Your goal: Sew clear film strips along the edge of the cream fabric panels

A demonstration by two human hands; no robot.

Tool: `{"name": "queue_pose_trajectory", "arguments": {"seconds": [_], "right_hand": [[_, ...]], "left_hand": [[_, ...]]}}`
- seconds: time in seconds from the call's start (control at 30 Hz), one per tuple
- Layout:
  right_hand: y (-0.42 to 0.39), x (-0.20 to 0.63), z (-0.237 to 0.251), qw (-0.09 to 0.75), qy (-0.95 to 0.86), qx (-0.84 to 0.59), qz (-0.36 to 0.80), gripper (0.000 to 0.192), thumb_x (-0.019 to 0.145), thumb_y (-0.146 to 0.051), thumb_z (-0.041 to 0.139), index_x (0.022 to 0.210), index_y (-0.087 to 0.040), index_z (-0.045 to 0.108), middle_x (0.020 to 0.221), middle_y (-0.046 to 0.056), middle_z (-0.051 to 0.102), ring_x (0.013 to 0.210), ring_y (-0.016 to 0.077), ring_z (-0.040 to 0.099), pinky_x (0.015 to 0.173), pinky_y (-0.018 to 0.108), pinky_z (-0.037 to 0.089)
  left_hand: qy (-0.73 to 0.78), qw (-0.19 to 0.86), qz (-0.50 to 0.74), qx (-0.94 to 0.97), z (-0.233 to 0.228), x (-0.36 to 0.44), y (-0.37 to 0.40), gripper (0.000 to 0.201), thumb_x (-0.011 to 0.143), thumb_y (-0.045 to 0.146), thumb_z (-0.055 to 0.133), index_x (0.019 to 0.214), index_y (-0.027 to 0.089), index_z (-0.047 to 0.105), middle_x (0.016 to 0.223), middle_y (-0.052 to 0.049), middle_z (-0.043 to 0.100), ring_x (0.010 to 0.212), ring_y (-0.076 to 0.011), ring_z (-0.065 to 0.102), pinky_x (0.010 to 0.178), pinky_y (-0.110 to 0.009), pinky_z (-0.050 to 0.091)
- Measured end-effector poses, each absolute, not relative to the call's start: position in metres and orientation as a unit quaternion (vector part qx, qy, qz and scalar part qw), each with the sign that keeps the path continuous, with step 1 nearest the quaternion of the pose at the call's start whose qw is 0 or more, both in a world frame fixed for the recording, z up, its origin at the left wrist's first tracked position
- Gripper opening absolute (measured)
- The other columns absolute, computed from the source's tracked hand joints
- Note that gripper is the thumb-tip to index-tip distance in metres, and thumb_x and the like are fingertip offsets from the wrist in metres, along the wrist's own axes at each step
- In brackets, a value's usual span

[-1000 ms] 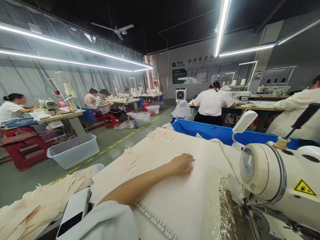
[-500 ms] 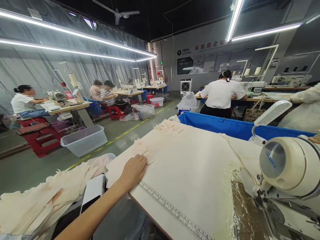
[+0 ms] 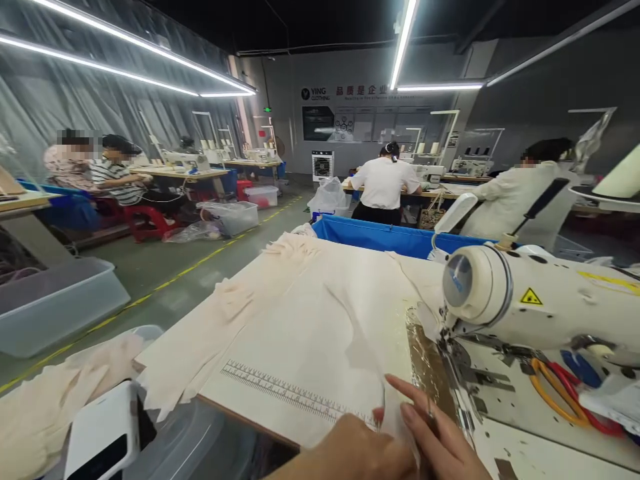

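Observation:
A pale, thin piece of fabric (image 3: 367,367) lies across the white table towards the sewing machine (image 3: 477,280), and its near end runs up to my hands. Closed over that end is my left hand (image 3: 357,450), knuckles up, at the table's front edge. My right hand (image 3: 437,433) is close beside it, thumb and fingers brought together at the fabric, index finger pointing left. Something dark and thin shows between the right fingers, too small to name. Cream gathered fabric pieces (image 3: 233,303) lie along the table's left side.
A printed ruler scale (image 3: 295,393) runs along the front of the tabletop. Orange-handled scissors (image 3: 557,393) lie under the machine arm. More cream fabric (image 3: 65,420) and a white device (image 3: 107,427) are at lower left. Behind the table is a blue cloth bin (image 3: 370,233); co-workers sit beyond.
My left hand has left the fabric pile at the table's left and come to the front centre. My right hand has come into view. The view has turned right.

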State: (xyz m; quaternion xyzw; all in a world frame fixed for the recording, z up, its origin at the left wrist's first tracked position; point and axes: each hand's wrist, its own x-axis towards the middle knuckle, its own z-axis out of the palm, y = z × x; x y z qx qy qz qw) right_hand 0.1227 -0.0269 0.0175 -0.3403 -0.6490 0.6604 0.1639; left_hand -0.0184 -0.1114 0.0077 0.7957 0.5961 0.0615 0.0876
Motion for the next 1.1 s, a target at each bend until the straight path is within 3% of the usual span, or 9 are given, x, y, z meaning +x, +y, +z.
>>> {"name": "queue_pose_trajectory", "arguments": {"seconds": [0.1, 0.23, 0.33, 0.43, 0.57, 0.63, 0.77, 0.9, 1.1], "right_hand": [[-0.009, 0.119, 0.026, 0.161, -0.731, -0.314, 0.584, 0.052, 0.094, -0.057, 0.045, 0.130, -0.021, 0.057, 0.106, 0.010, 0.071, 0.092, 0.0257, 0.068, 0.090, 0.043, 0.053], [0.002, 0.127, 0.031, 0.224, -0.859, -0.194, 0.417, 0.033, 0.096, -0.031, 0.044, 0.124, -0.028, 0.062, 0.123, 0.009, 0.062, 0.113, 0.0256, 0.059, 0.099, 0.044, 0.046], [-0.010, 0.121, 0.037, 0.240, -0.857, -0.063, 0.451, 0.038, 0.096, -0.020, 0.040, 0.126, -0.033, 0.061, 0.138, 0.005, 0.054, 0.130, 0.0242, 0.047, 0.107, 0.045, 0.039], [-0.027, 0.110, 0.044, 0.212, -0.814, -0.004, 0.540, 0.032, 0.098, -0.023, 0.041, 0.120, -0.029, 0.065, 0.116, 0.008, 0.066, 0.112, 0.0223, 0.059, 0.095, 0.039, 0.048], [-0.033, 0.123, 0.056, 0.144, -0.788, -0.080, 0.593, 0.029, 0.100, -0.038, 0.044, 0.109, -0.023, 0.067, 0.070, 0.000, 0.062, 0.060, 0.0136, 0.060, 0.060, 0.026, 0.050], [-0.029, 0.145, 0.065, 0.135, -0.825, -0.140, 0.530, 0.028, 0.098, -0.042, 0.046, 0.110, -0.028, 0.068, 0.075, 0.001, 0.066, 0.063, 0.0147, 0.063, 0.062, 0.026, 0.052], [-0.015, 0.197, 0.088, 0.116, -0.880, -0.238, 0.394, 0.024, 0.092, -0.047, 0.055, 0.107, -0.039, 0.071, 0.103, 0.002, 0.073, 0.094, 0.0242, 0.068, 0.079, 0.030, 0.055], [0.000, 0.241, 0.105, 0.037, -0.867, -0.291, 0.403, 0.032, 0.094, -0.051, 0.047, 0.107, -0.034, 0.071, 0.089, 0.003, 0.073, 0.066, 0.0196, 0.066, 0.059, 0.026, 0.054], [0.032, 0.295, 0.110, 0.064, -0.860, -0.374, 0.340, 0.035, 0.089, -0.055, 0.052, 0.092, -0.028, 0.075, 0.085, 0.004, 0.073, 0.076, 0.0233, 0.066, 0.063, 0.028, 0.052]], "left_hand": [[0.548, 0.160, 0.115, 0.813, 0.006, -0.009, -0.113, 0.013, 0.093, 0.032, 0.051, 0.089, 0.024, 0.061, 0.062, -0.001, 0.061, 0.048, -0.0146, 0.050, 0.041, -0.026, 0.022], [0.533, 0.433, 0.281, 0.671, 0.045, -0.026, -0.140, 0.017, 0.093, 0.039, 0.052, 0.088, 0.022, 0.056, 0.068, 0.003, 0.053, 0.057, -0.0096, 0.046, 0.050, -0.019, 0.032], [0.498, 0.528, 0.398, 0.562, 0.080, -0.048, -0.163, 0.034, 0.094, 0.053, 0.048, 0.089, 0.020, 0.051, 0.068, 0.003, 0.042, 0.061, -0.0099, 0.035, 0.054, -0.020, 0.029], [0.479, 0.584, 0.453, 0.473, 0.098, -0.070, -0.178, 0.042, 0.087, 0.060, 0.057, 0.087, 0.019, 0.048, 0.068, 0.004, 0.037, 0.061, -0.0098, 0.031, 0.055, -0.020, 0.026], [0.522, 0.592, 0.463, 0.404, 0.106, -0.096, -0.185, 0.049, 0.077, 0.063, 0.066, 0.089, 0.019, 0.049, 0.066, 0.005, 0.043, 0.055, -0.0082, 0.035, 0.051, -0.019, 0.026], [0.567, 0.572, 0.406, 0.432, 0.109, -0.104, -0.184, 0.049, 0.074, 0.060, 0.070, 0.096, 0.019, 0.054, 0.065, 0.005, 0.049, 0.055, -0.0084, 0.038, 0.050, -0.018, 0.028], [0.640, 0.497, 0.281, 0.515, 0.112, -0.111, -0.176, 0.034, 0.084, 0.052, 0.060, 0.096, 0.021, 0.065, 0.081, 0.000, 0.062, 0.070, -0.0137, 0.053, 0.059, -0.019, 0.038], [0.656, 0.460, 0.289, 0.523, 0.110, -0.122, -0.165, 0.042, 0.086, 0.059, 0.053, 0.087, 0.020, 0.068, 0.079, 0.000, 0.062, 0.069, -0.0139, 0.052, 0.059, -0.019, 0.039], [0.732, 0.368, 0.303, 0.487, 0.106, -0.151, -0.135, 0.046, 0.086, 0.063, 0.048, 0.088, 0.019, 0.063, 0.073, 0.006, 0.059, 0.066, -0.0093, 0.047, 0.060, -0.016, 0.034]]}}
